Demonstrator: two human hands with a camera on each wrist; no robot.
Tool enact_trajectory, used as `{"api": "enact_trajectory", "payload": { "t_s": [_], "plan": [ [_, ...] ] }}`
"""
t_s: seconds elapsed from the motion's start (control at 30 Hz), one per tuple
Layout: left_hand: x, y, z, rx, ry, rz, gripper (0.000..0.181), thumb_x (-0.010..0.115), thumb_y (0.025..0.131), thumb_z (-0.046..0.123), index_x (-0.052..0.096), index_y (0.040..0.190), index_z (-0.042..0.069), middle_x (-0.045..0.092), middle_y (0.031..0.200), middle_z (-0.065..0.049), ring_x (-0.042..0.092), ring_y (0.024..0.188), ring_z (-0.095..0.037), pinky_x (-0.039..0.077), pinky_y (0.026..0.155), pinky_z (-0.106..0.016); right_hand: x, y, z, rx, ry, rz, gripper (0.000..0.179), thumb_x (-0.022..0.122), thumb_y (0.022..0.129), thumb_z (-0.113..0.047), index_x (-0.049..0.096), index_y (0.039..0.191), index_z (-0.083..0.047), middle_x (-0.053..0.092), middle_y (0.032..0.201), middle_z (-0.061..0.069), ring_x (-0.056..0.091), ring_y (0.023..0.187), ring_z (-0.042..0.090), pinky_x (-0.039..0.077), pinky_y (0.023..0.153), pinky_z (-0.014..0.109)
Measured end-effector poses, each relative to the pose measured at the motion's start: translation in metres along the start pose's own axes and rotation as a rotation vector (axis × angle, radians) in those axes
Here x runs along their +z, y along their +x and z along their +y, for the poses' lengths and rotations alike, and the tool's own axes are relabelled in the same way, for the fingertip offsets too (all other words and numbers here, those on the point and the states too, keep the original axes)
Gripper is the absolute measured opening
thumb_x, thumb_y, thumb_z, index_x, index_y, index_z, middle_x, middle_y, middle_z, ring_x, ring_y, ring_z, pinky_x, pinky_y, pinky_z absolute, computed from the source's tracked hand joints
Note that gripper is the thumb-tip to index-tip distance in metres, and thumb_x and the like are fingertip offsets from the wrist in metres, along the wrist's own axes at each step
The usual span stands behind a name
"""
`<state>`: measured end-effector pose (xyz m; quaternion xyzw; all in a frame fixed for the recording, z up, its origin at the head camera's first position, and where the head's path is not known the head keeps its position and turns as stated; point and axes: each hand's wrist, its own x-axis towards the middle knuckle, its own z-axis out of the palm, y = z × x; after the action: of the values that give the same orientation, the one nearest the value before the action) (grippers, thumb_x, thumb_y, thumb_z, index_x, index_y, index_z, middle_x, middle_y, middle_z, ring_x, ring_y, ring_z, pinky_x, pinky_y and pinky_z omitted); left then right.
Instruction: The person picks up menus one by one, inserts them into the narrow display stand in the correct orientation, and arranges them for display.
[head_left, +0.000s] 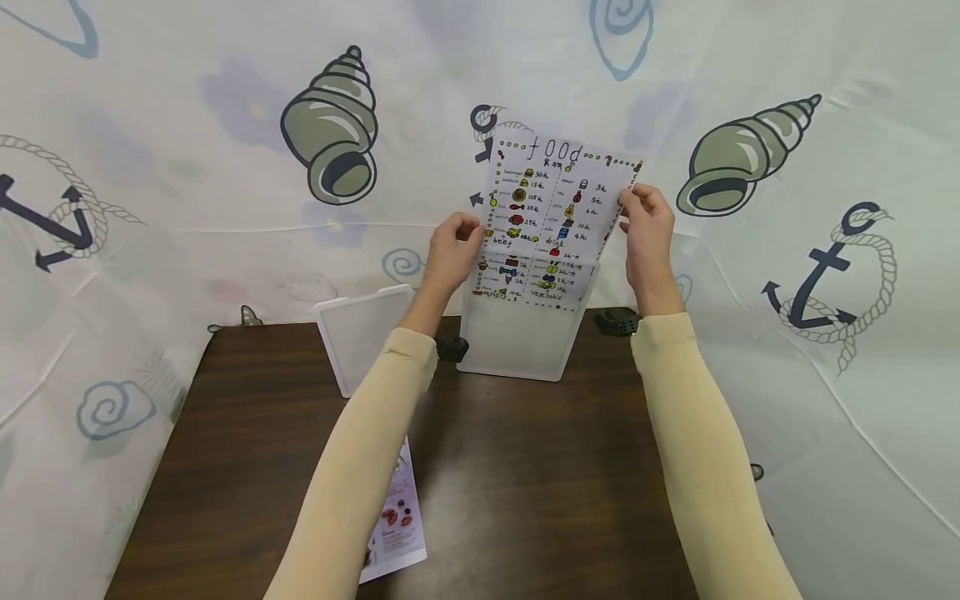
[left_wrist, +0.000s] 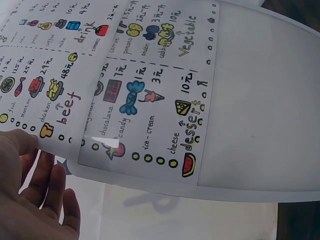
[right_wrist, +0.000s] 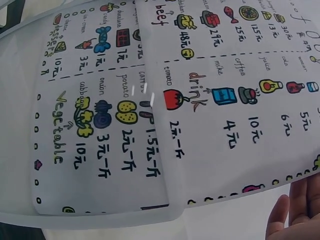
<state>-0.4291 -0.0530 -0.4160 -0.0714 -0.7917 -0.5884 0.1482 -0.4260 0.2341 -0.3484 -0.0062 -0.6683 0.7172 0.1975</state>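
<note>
A hand-drawn menu sheet (head_left: pixel 558 200) headed "food" stands partly inside a clear, white-edged display holder (head_left: pixel 517 337). Its lower part, with the dessert and vegetable lists, shows through the holder's front, while the upper part sticks out above the top edge. My left hand (head_left: pixel 453 254) pinches the sheet's left edge just above the holder; in the left wrist view the thumb lies on the paper (left_wrist: pixel 50 95) beside "beef". On the opposite side my right hand (head_left: pixel 648 237) pinches the right edge higher up. In the right wrist view its fingers (right_wrist: pixel 300 205) show behind the sheet's edge.
A second white-framed holder (head_left: pixel 367 329) stands to the left, partly behind my left forearm. A printed sheet with food pictures (head_left: pixel 397 525) lies on the dark wooden table (head_left: pixel 540 483), partly covered by my left sleeve. A patterned cloth (head_left: pixel 480 67) hangs behind the table.
</note>
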Motion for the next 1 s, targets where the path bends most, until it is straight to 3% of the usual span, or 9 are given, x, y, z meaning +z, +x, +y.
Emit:
{"api": "enact_trajectory", "payload": {
  "t_s": [0.4, 0.6, 0.73, 1.0],
  "plan": [
    [-0.001, 0.001, -0.007, -0.031, 0.02, -0.027, 0.023, 0.061, 0.111, 0.023, 0.068, 0.122, 0.004, 0.067, 0.113, -0.011, 0.058, 0.102, -0.02, 0.049, 0.09, -0.033, 0.006, 0.005, -0.01, -0.102, 0.035, 0.046, 0.013, 0.067, 0.108, -0.025, 0.068, 0.118, -0.016, 0.065, 0.114, -0.002, 0.059, 0.111, 0.015, 0.041, 0.097, 0.032],
    [0.0, 0.003, -0.01, -0.028, 0.017, -0.04, 0.024, 0.063, 0.11, 0.024, 0.068, 0.122, 0.004, 0.068, 0.117, -0.012, 0.061, 0.107, -0.023, 0.051, 0.095, -0.037, 0.005, 0.005, -0.008, -0.102, 0.06, 0.056, 0.012, 0.066, 0.108, -0.022, 0.067, 0.117, -0.015, 0.064, 0.115, -0.003, 0.057, 0.111, 0.014, 0.041, 0.098, 0.032],
    [-0.001, 0.006, -0.008, -0.005, 0.004, -0.057, 0.025, 0.063, 0.11, 0.026, 0.068, 0.124, 0.006, 0.069, 0.119, -0.011, 0.063, 0.112, -0.023, 0.052, 0.099, -0.038, 0.008, 0.004, -0.005, -0.112, 0.079, 0.062, 0.012, 0.066, 0.108, -0.021, 0.067, 0.117, -0.012, 0.064, 0.114, -0.002, 0.057, 0.11, 0.015, 0.042, 0.097, 0.031],
    [-0.007, 0.013, 0.008, 0.033, -0.01, -0.035, 0.026, 0.06, 0.111, 0.029, 0.067, 0.123, 0.008, 0.067, 0.113, -0.007, 0.06, 0.106, -0.018, 0.05, 0.093, -0.034, 0.013, 0.004, 0.002, -0.11, 0.089, 0.055, 0.013, 0.067, 0.107, -0.019, 0.068, 0.117, -0.01, 0.064, 0.111, -0.002, 0.057, 0.108, 0.014, 0.042, 0.098, 0.034]
  ]
}}
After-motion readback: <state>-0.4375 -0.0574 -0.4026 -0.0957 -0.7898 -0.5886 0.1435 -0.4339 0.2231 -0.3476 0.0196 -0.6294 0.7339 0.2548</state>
